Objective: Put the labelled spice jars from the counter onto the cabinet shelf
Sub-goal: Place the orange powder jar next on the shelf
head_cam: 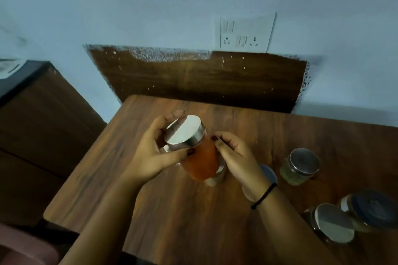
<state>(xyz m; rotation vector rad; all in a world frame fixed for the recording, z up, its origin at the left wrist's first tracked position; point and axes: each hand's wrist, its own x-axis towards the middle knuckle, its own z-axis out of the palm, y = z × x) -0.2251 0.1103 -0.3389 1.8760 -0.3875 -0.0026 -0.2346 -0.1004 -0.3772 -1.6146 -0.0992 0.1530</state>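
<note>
I hold a glass jar of orange-red spice with a shiny metal lid, tilted above the wooden counter. My left hand grips it around the lid and neck. My right hand touches its right side, fingers curled against the glass. Another jar stands partly hidden behind and under the held one. A jar of greenish spice with a metal lid stands to the right. No label shows on any jar from here.
At the counter's right front stand a silver-lidded jar and a dark-lidded jar; a further jar hides behind my right wrist. A dark wooden cabinet stands left of the counter. A switch panel sits on the wall.
</note>
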